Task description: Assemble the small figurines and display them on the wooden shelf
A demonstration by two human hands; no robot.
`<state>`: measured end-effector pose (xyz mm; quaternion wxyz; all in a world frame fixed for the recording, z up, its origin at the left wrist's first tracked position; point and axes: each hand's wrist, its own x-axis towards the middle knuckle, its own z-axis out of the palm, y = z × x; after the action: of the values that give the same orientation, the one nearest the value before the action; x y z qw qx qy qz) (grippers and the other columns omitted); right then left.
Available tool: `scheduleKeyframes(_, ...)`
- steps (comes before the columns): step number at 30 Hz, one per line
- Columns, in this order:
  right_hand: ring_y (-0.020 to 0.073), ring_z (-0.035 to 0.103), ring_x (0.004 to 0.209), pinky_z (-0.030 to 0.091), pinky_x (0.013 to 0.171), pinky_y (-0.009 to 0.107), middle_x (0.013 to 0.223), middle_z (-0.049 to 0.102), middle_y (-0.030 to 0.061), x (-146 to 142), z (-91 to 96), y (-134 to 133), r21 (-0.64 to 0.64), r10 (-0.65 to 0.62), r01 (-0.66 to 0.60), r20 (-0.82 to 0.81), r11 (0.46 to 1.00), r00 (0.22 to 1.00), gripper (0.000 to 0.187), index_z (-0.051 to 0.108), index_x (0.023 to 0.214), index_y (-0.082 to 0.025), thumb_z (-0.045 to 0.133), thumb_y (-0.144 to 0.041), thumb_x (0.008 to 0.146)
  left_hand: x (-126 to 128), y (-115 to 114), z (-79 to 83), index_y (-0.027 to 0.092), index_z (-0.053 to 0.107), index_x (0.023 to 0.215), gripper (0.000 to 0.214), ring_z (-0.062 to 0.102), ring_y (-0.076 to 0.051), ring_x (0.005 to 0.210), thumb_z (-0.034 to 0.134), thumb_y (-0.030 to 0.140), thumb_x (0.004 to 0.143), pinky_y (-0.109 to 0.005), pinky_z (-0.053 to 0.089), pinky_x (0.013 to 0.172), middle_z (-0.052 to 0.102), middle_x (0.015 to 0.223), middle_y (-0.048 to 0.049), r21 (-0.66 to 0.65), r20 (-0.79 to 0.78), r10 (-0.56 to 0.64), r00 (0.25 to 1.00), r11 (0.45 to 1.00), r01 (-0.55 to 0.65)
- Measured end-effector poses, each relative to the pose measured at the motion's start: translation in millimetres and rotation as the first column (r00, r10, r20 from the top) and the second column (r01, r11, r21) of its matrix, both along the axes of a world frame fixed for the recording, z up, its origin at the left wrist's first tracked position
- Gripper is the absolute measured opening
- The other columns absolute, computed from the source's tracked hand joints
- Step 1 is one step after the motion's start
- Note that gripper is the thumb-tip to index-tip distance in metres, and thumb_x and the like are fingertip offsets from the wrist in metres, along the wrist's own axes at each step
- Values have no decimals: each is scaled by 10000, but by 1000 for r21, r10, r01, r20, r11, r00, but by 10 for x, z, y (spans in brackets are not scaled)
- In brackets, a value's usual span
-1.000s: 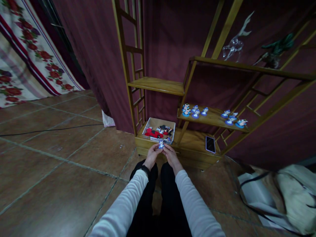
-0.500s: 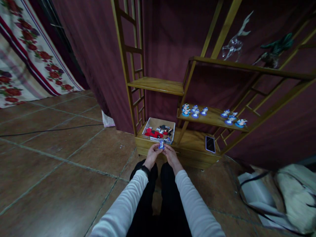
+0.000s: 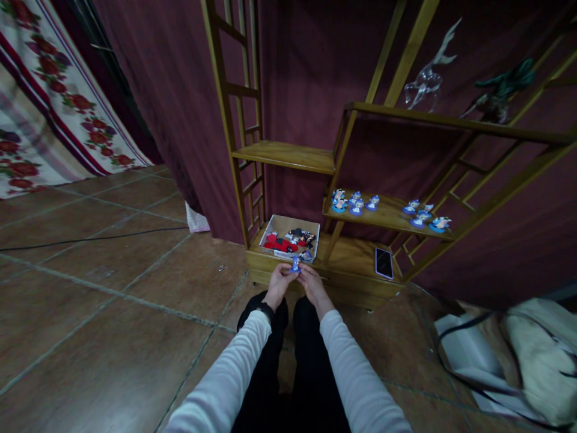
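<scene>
I am down low on a floor (image 3: 112, 282) of large brown tiles with pale grout lines, my knees in dark trousers under me and my pale sleeves reaching forward. A thin black cable (image 3: 90, 237) runs across the tiles to my left, and beyond it hangs a cloth (image 3: 49, 102) printed with red flowers. Dark maroon curtains (image 3: 180, 108) close off the room behind a wooden shelf unit (image 3: 288, 156) of honey-coloured slats. My left hand (image 3: 276, 282) and my right hand (image 3: 311, 284) are brought together just in front of the unit's lowest board, and their fingertips pinch one small blue-and-white figurine (image 3: 295, 263) between them. Right behind it, on that lowest board, sits an open white box (image 3: 291, 237) with red, black and pale pieces inside. Farther right on the same board lies a dark phone (image 3: 383, 263), face up. One shelf higher stand two clusters of little blue figures (image 3: 354, 202), one at the left end and one at the right. On the top shelf I see a clear glass deer (image 3: 426, 75) and a dark green ornament (image 3: 500, 90). At my right on the floor lies a pale bag (image 3: 532, 361) with a black strap. I can read no writing or brand on anything; it is all too small and dim.
</scene>
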<state>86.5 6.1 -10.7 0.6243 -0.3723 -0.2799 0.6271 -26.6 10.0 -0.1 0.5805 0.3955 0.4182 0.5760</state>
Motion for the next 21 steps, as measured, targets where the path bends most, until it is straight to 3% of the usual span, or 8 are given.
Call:
scheduleKeyframes(8, 175, 620, 836, 456, 817, 350, 895, 691, 42, 17, 24, 0, -9, -7, 7, -6, 1000, 1000, 264, 660, 828, -203, 708, -276, 580, 1, 6, 8, 169, 579, 781, 344, 581, -134, 677, 766, 207, 495, -298, 431, 734, 632, 712, 2, 0, 21, 41, 999, 999, -41)
scheduleKeyframes(15, 162, 619, 809, 457, 810, 338, 890, 687, 28, -2, 80, -17, 1, -13, 13, 21, 1000, 1000, 297, 662, 849, -202, 717, -250, 561, -13, 14, 1, 159, 601, 832, 340, 586, -137, 687, 742, 217, 527, -297, 436, 712, 640, 736, -28, -45, 164, -53, 985, 997, 61)
scheduleKeyframes(21, 172, 607, 845, 451, 805, 323, 902, 686, 35, -10, 97, -26, 5, -16, 16, 43, 1000, 999, 317, 668, 847, -196, 726, -245, 539, -17, 13, 2, 160, 600, 864, 381, 576, -121, 656, 754, 225, 521, -277, 438, 686, 631, 722, -16, -48, 146, -80, 986, 995, 88)
